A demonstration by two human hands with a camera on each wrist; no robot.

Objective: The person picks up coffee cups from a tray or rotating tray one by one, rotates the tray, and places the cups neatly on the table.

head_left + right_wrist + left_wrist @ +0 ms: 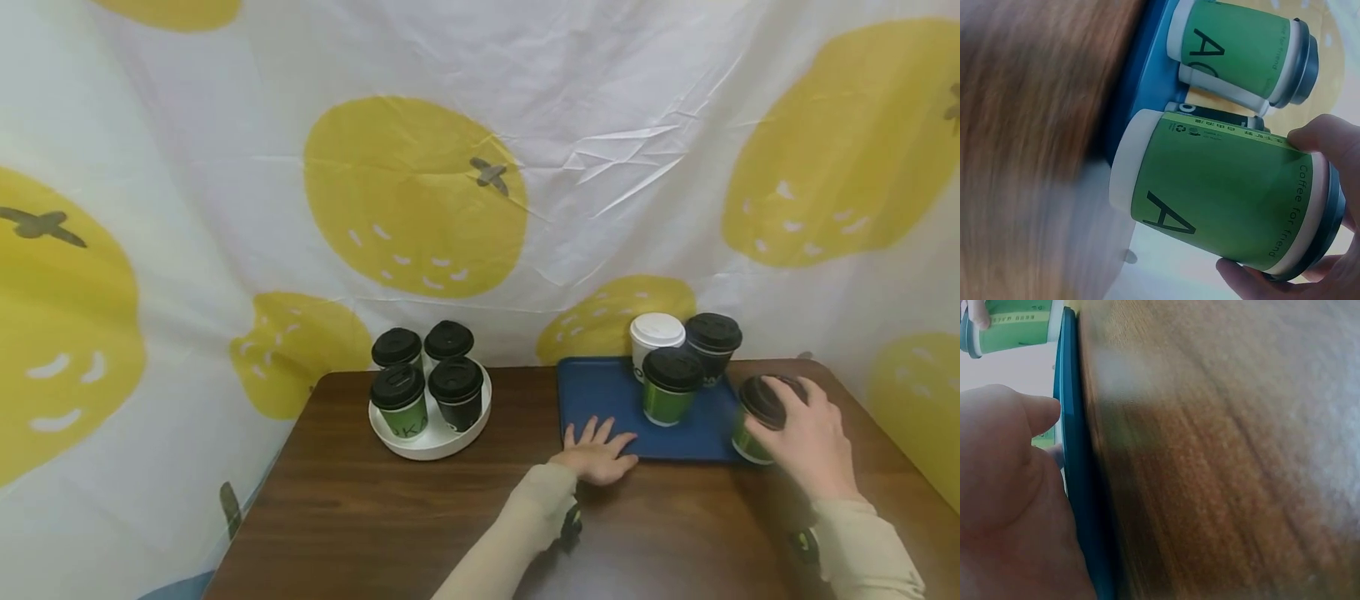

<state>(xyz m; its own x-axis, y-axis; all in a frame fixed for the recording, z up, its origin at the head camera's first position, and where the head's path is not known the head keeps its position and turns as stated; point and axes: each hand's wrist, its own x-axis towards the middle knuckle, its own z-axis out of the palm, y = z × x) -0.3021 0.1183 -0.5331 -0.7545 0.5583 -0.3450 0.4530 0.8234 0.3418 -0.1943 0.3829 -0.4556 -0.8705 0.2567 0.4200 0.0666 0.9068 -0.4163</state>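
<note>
Pinching green cup (1229,194) near black lid (1333,232) with right hand (813,437) (far nearer than left hand (597,457), spread-fingered at seven o'clock edge of blue tray (600,396)); long axis about upright, below grip, roughly four o'clock from tray centre; unclear whether lifted or resting; in right wrist view, showing "Coffee for friend" lettering (1289,210), illegible in head view.

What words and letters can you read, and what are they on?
"Coffee for friend": the green cup in the right hand.
"A": same cup, big, with a recycling sign in its small print.
"A": the other green cup, on the blue tray.
"KA": the front green cup in the white tray.
Too small, blurred or partly hidden: the other markings.
</note>
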